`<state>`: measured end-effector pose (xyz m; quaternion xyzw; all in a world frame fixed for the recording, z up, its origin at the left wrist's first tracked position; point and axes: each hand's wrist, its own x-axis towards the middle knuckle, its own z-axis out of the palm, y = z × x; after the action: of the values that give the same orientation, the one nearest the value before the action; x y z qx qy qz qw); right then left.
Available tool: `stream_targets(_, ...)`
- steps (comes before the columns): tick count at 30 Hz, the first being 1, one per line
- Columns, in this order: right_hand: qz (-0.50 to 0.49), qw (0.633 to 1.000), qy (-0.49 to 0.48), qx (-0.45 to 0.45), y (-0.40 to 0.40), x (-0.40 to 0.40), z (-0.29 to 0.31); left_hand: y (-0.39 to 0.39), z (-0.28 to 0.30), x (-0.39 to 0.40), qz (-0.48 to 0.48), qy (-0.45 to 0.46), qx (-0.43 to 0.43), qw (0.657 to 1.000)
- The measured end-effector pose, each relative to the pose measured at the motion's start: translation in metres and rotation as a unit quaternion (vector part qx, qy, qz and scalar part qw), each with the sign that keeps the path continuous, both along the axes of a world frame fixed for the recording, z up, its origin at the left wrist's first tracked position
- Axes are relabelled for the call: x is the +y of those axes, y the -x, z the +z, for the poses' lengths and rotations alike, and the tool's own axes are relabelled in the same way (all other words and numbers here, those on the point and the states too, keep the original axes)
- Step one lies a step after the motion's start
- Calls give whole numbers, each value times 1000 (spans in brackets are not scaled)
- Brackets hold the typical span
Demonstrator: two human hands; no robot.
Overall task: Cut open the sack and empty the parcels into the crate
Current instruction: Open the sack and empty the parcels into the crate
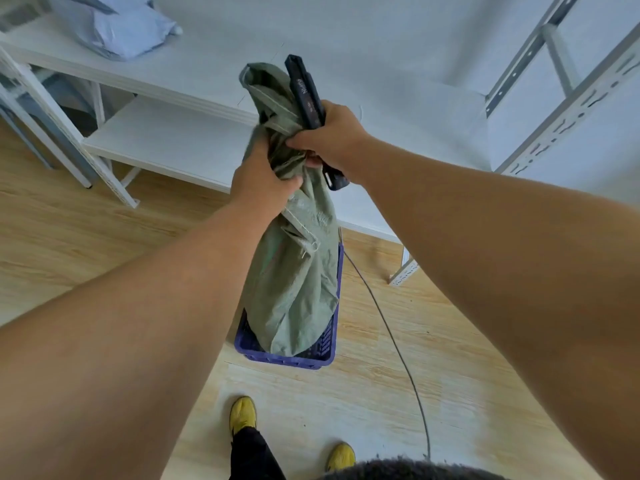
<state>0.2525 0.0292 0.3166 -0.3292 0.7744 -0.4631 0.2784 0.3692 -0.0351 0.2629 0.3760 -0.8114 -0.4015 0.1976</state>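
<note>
Hanging over the blue crate (242, 344), the green sack (294, 271) is gripped high by the left hand (258, 178) and the right hand (332, 135) — a black cutter (306, 95) is clenched alongside (blade state unclear). Parcels could be spilled past the far rim if the sack is swung — or fabric nicked.

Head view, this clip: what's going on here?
A person holds a green sack up with both hands over a blue crate on the floor. The left hand grips the bunched fabric; the right hand grips it too, along with a black cutter. The sack's lower end hangs into the crate. No parcels are visible in the crate from here.
</note>
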Motion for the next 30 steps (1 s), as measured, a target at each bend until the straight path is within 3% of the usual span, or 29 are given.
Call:
stream_targets(3,8,1000,7,13,3,8,8,5,18,-7,18,64,-22,998)
stream_targets(6,1,998,54,-19,6,12,20,12,42,-11,52,125,20,991)
stream_targets(9,5,995,87,-48,8,19,30,14,50,-6,66,141,50,987)
stream_targets(13,27,999,17,-8,8,36,25,8,40,11,29,138,-25,990)
stream_targets(16,8,995,97,-22,8,41,33,7,48,23,65,169,36,983)
stream_targets(18,23,995,100,3,8,46,39,6,50,31,70,164,45,983)
stream_targets(21,56,998,26,20,3,58,33,2,49,41,64,136,-22,988)
stream_targets(25,40,994,100,-32,-1,64,41,-5,56,48,117,173,49,977)
stream_targets(28,85,996,3,30,-4,77,41,-12,54,49,70,127,-36,989)
stream_targets(30,67,998,-15,9,-3,88,29,-18,57,45,90,94,-39,991)
